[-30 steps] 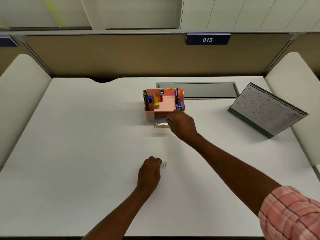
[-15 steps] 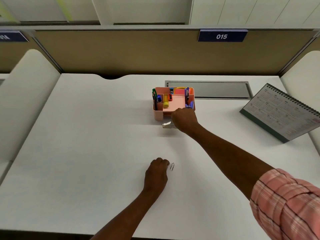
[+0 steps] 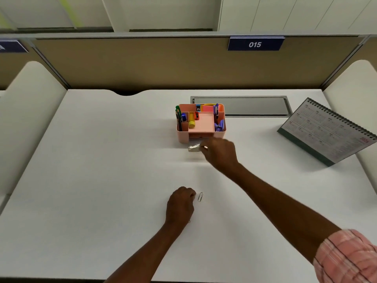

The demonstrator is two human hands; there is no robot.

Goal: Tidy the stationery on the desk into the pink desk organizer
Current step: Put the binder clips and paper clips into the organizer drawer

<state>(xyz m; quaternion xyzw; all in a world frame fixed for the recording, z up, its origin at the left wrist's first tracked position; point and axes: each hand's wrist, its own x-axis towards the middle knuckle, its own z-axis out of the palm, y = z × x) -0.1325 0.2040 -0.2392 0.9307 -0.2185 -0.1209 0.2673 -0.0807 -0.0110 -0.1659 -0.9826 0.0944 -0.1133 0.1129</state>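
Head view: the pink desk organizer (image 3: 201, 123) stands on the white tabletop (image 3: 102, 170), toward its far side. Its compartments hold green pens (image 3: 178, 117) at the left wall, a yellow glue stick (image 3: 192, 121), a small stapler (image 3: 198, 108), orange sticky notes (image 3: 207, 108) and purple clips (image 3: 219, 126) at the right wall.

Just in front of the organizer lies a small shiny metal item (image 3: 194, 147), blurred, perhaps a binder clip. The right hand (image 3: 221, 153) reaches to it from the right, fingertips at its right end; whether the grip has closed on it cannot be told.

Well nearer than the organizer, the left hand (image 3: 180, 204) rests on the tabletop in a curled fist, holding nothing that shows. A wire paper clip (image 3: 200, 196) lies just beside its knuckles, apart from them.

Right of the organizer a desk calendar (image 3: 328, 131) stands tilted.
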